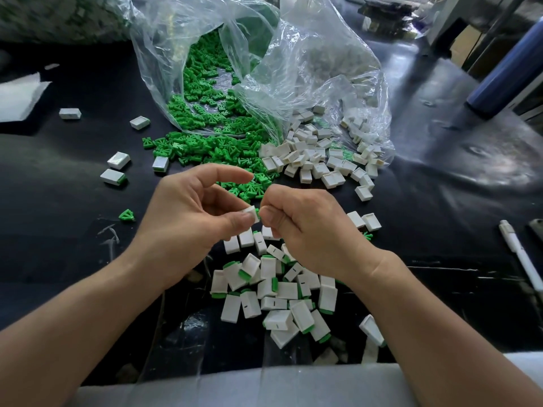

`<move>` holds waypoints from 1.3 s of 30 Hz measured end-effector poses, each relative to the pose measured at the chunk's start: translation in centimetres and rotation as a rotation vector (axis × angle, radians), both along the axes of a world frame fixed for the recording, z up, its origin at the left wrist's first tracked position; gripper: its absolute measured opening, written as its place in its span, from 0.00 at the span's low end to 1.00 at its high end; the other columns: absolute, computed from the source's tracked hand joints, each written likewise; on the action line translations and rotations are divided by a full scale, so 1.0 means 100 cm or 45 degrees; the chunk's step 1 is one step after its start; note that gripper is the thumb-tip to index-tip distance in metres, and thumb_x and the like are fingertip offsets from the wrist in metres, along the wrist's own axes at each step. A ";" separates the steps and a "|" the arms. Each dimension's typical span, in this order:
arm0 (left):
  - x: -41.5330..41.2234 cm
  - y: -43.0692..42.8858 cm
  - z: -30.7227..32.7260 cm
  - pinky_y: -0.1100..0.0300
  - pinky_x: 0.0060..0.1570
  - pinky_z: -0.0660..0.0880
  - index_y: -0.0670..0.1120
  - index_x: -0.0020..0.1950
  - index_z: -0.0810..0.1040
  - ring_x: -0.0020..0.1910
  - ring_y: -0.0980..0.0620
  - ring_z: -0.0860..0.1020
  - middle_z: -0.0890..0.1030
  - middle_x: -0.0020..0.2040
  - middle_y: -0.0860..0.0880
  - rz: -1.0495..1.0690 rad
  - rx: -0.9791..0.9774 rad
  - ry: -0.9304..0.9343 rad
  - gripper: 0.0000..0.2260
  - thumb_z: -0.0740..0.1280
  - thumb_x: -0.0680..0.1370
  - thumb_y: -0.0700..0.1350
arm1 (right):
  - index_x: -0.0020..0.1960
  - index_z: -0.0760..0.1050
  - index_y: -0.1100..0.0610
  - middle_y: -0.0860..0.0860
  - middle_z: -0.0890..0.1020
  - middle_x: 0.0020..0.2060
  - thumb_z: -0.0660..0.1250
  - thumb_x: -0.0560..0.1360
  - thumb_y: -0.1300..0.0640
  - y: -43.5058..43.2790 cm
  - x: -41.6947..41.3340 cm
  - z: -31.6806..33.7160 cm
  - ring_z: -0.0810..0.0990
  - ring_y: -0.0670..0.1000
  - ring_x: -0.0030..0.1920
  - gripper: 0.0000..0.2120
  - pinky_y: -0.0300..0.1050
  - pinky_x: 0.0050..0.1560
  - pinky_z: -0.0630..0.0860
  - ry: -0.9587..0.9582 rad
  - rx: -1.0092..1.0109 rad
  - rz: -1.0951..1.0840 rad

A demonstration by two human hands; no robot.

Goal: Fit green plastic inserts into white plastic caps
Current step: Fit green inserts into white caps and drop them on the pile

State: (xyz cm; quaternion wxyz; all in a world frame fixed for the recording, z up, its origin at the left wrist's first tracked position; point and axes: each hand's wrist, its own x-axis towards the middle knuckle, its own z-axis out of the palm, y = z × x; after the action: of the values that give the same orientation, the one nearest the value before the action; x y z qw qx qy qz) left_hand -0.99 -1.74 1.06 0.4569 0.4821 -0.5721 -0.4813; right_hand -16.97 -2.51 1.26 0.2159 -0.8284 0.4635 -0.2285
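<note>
Nearest the person, a heap of assembled units (279, 295) lies on the dark table (58, 245). Each is a white cap with a green edge showing at one end. By its position directly below the hands, this heap serves as the drop zone, so a completed unit needs no reach.

Above the heap, both hands meet at working height. The left hand (188, 207) pinches a white cap (252, 213) between thumb and fingertip, with the index finger raised clear. The cap end faces right, toward the other hand, which presents the cavity for loading. The right hand (305, 227) is curled, and its thumb and fingertips pinch a green insert (257, 212). Only a sliver of the insert shows, touching the cap end. The insert appears partly entered; seating depth cannot be confirmed.

A stray insert (127, 215) lies left of the hands, and a white pen (520, 257) lies at the right.

Just beyond the hands, loose green inserts (211, 148) spill on the left and empty white caps (311, 160) on the right. Both stocks sit side by side within easy reach of either hand.

Farther back, the two clear plastic bags (293, 69) lie with mouths toward the person, feeding both piles forward. A blue cylinder (508, 71) stands at far right.
</note>
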 end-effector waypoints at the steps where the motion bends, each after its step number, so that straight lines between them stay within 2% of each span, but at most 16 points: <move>1: 0.000 0.000 0.000 0.67 0.32 0.78 0.54 0.46 0.79 0.29 0.57 0.79 0.83 0.32 0.51 -0.003 -0.016 -0.027 0.18 0.73 0.59 0.41 | 0.41 0.73 0.62 0.53 0.75 0.32 0.60 0.78 0.60 0.000 0.000 0.001 0.73 0.57 0.35 0.08 0.53 0.39 0.69 0.025 -0.009 0.007; 5: 0.001 0.000 -0.004 0.68 0.33 0.77 0.56 0.46 0.78 0.29 0.59 0.79 0.83 0.33 0.53 0.008 -0.097 -0.183 0.19 0.75 0.65 0.34 | 0.40 0.70 0.60 0.48 0.68 0.30 0.59 0.78 0.60 0.002 0.003 0.002 0.68 0.55 0.34 0.08 0.50 0.36 0.64 0.138 -0.058 0.034; 7: 0.002 0.001 -0.004 0.67 0.34 0.77 0.57 0.47 0.78 0.29 0.58 0.79 0.83 0.33 0.53 0.003 -0.117 -0.239 0.20 0.75 0.65 0.34 | 0.40 0.68 0.57 0.46 0.66 0.30 0.59 0.78 0.61 0.003 0.004 0.003 0.67 0.53 0.34 0.08 0.49 0.37 0.63 0.178 -0.066 0.058; 13: 0.001 0.002 -0.002 0.63 0.37 0.79 0.58 0.49 0.78 0.31 0.56 0.80 0.83 0.33 0.52 -0.062 -0.087 -0.229 0.21 0.75 0.64 0.36 | 0.40 0.69 0.58 0.47 0.67 0.31 0.60 0.77 0.63 0.003 0.001 0.002 0.67 0.53 0.33 0.07 0.51 0.35 0.66 0.217 -0.104 0.143; 16: 0.002 0.001 0.002 0.65 0.32 0.78 0.54 0.51 0.78 0.30 0.56 0.80 0.83 0.33 0.49 -0.056 -0.021 -0.043 0.21 0.74 0.59 0.42 | 0.40 0.71 0.62 0.48 0.69 0.29 0.59 0.76 0.60 0.001 0.001 0.000 0.68 0.54 0.31 0.08 0.49 0.33 0.65 0.014 -0.077 0.079; 18: 0.001 -0.001 0.003 0.66 0.31 0.77 0.52 0.51 0.78 0.30 0.55 0.81 0.83 0.33 0.48 -0.043 0.037 0.110 0.22 0.73 0.58 0.42 | 0.39 0.71 0.59 0.53 0.73 0.29 0.58 0.77 0.57 -0.001 0.001 -0.002 0.70 0.54 0.31 0.10 0.50 0.32 0.68 -0.181 0.020 0.005; 20: -0.001 -0.004 0.004 0.65 0.30 0.77 0.50 0.51 0.77 0.31 0.54 0.81 0.83 0.33 0.48 -0.038 0.090 0.232 0.22 0.72 0.58 0.43 | 0.35 0.70 0.54 0.51 0.74 0.28 0.57 0.78 0.52 -0.002 0.001 -0.002 0.70 0.48 0.30 0.14 0.46 0.32 0.68 -0.374 0.169 -0.057; 21: -0.002 -0.005 0.004 0.65 0.29 0.76 0.49 0.51 0.77 0.31 0.54 0.81 0.83 0.32 0.48 -0.038 0.101 0.265 0.22 0.72 0.57 0.43 | 0.34 0.70 0.54 0.49 0.74 0.27 0.55 0.79 0.48 -0.002 0.000 -0.002 0.70 0.45 0.29 0.18 0.43 0.32 0.68 -0.466 0.262 -0.098; 23: -0.003 -0.005 0.004 0.66 0.30 0.76 0.48 0.50 0.77 0.31 0.54 0.81 0.83 0.31 0.49 -0.036 0.094 0.293 0.22 0.72 0.57 0.43 | 0.34 0.73 0.55 0.47 0.76 0.26 0.51 0.73 0.40 -0.004 -0.003 -0.002 0.71 0.44 0.28 0.23 0.38 0.32 0.68 -0.626 0.480 -0.184; 27: -0.004 -0.003 0.003 0.65 0.31 0.77 0.46 0.50 0.77 0.30 0.54 0.80 0.83 0.32 0.49 -0.075 0.093 0.380 0.20 0.71 0.58 0.40 | 0.37 0.74 0.58 0.51 0.80 0.29 0.50 0.68 0.37 -0.004 0.004 0.000 0.72 0.46 0.27 0.26 0.37 0.28 0.67 -0.876 1.033 -0.038; 29: -0.004 -0.003 0.003 0.64 0.30 0.77 0.46 0.50 0.77 0.29 0.54 0.80 0.83 0.32 0.49 -0.089 0.100 0.411 0.20 0.71 0.58 0.40 | 0.38 0.73 0.59 0.53 0.79 0.30 0.51 0.67 0.37 -0.002 0.009 0.001 0.72 0.47 0.27 0.26 0.37 0.27 0.66 -0.966 1.213 0.031; 34: -0.008 -0.002 0.003 0.64 0.31 0.77 0.45 0.51 0.77 0.28 0.53 0.80 0.83 0.32 0.48 -0.097 0.084 0.437 0.20 0.71 0.59 0.40 | 0.38 0.70 0.60 0.50 0.75 0.24 0.54 0.66 0.39 0.001 0.011 0.003 0.69 0.45 0.25 0.23 0.35 0.25 0.64 -1.108 1.252 -0.018; 39: -0.008 0.001 0.003 0.63 0.29 0.77 0.44 0.52 0.76 0.26 0.51 0.80 0.83 0.31 0.47 -0.104 0.044 0.416 0.20 0.70 0.61 0.38 | 0.38 0.69 0.59 0.49 0.71 0.25 0.56 0.65 0.41 0.003 0.012 0.004 0.66 0.45 0.25 0.20 0.35 0.26 0.62 -1.138 1.263 -0.062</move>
State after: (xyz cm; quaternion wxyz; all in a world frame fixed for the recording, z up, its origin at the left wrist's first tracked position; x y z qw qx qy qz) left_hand -1.79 -1.64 1.34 0.5156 0.3815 -0.5010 -0.5810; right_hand -15.81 -2.19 1.63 0.7374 -0.4459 0.3982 -0.3144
